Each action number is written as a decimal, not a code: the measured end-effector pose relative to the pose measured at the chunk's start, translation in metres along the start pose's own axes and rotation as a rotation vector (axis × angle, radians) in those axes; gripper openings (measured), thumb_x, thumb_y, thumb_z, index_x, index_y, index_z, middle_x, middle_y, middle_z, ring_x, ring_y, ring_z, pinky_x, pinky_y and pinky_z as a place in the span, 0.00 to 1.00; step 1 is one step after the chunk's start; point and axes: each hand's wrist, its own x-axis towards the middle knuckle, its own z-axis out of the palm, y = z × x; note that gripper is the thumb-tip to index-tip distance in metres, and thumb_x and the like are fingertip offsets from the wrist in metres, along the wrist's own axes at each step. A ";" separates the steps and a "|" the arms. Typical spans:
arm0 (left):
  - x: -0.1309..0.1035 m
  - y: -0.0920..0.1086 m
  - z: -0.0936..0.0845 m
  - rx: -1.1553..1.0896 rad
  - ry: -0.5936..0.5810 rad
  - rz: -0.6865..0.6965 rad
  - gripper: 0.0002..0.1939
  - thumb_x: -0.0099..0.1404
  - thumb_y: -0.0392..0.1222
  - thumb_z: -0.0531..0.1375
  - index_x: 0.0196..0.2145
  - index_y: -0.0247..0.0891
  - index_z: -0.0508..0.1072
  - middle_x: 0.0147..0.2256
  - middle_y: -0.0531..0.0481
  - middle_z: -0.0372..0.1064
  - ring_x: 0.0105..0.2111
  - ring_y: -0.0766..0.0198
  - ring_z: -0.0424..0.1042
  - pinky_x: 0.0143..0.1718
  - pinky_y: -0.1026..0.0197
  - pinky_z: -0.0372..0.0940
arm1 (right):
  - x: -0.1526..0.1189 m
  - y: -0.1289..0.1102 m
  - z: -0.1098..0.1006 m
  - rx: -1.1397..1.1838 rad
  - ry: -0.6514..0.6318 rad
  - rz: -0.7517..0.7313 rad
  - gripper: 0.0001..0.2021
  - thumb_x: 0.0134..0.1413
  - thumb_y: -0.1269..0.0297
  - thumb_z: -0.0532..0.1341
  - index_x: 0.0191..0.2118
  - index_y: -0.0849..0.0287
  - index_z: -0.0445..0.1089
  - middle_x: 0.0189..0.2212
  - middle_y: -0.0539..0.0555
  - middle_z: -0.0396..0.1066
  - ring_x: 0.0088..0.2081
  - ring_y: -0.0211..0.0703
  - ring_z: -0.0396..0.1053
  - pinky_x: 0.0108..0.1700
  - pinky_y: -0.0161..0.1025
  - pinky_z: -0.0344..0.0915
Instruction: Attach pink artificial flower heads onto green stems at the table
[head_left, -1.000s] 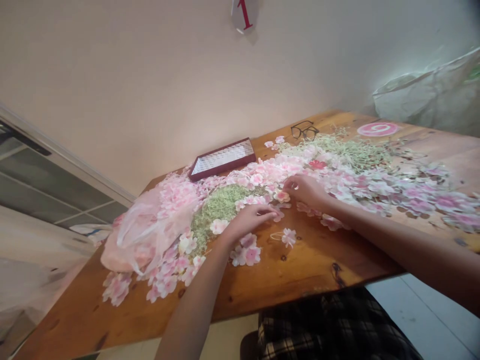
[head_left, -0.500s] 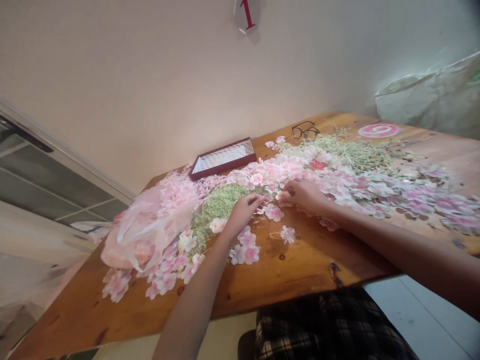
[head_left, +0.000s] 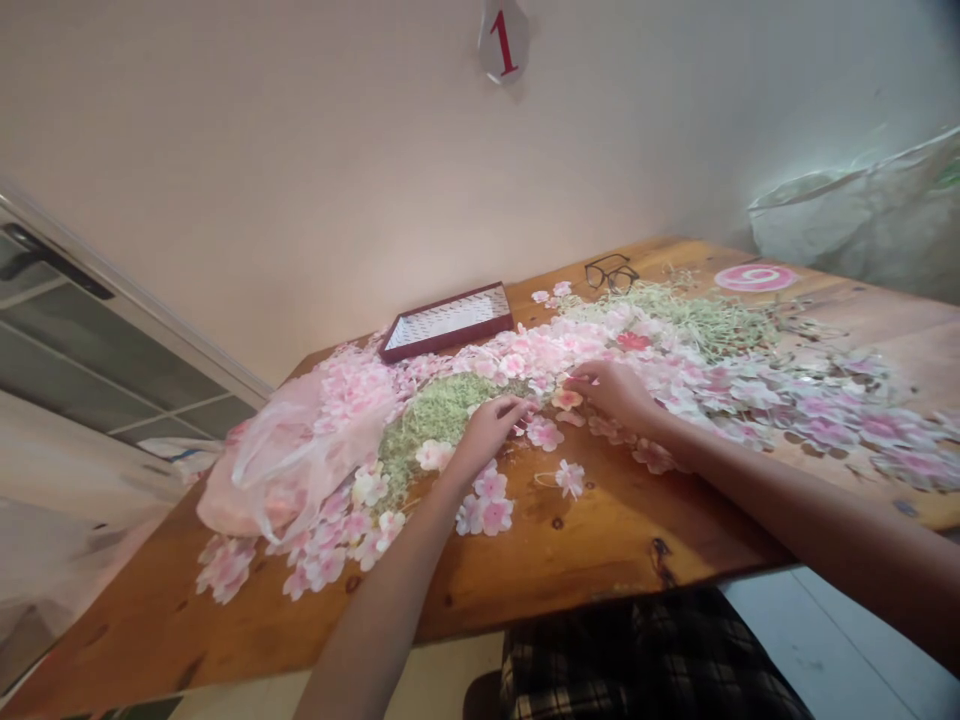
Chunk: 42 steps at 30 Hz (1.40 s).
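Pink and white artificial blossoms [head_left: 570, 343] lie in a long heap across the wooden table [head_left: 592, 555]. My left hand [head_left: 495, 425] is over the right edge of a green stem pile [head_left: 435, 412], its fingertips pinched together; what is between them is too small to name. My right hand [head_left: 609, 392] is just to the right, thumb and forefinger closed beside a yellowish-pink blossom [head_left: 567, 399]; whether they grip it cannot be made out. Below the hands, a single blossom with a thin looped stem [head_left: 569, 478] lies on the wood.
A shallow dark-red tray [head_left: 450, 322] stands against the wall. Glasses [head_left: 611, 275] and a pink oval sticker [head_left: 755, 278] are at the back. A translucent pink bag [head_left: 281, 465] is at the left, more green stems [head_left: 705, 315] at the right, a white sack [head_left: 840, 215] beyond.
The view has tilted up slightly. Both hands stay near the same spot, with small finger movements. The yellowish-pink blossom beside my right hand shows more fully.
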 end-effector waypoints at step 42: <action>0.026 0.009 0.041 0.370 0.297 0.285 0.11 0.58 0.43 0.48 0.31 0.39 0.69 0.34 0.51 0.67 0.39 0.64 0.61 0.44 0.61 0.54 | -0.001 0.003 -0.001 0.161 0.055 -0.017 0.08 0.42 0.67 0.58 0.33 0.58 0.65 0.23 0.49 0.68 0.28 0.40 0.64 0.30 0.34 0.56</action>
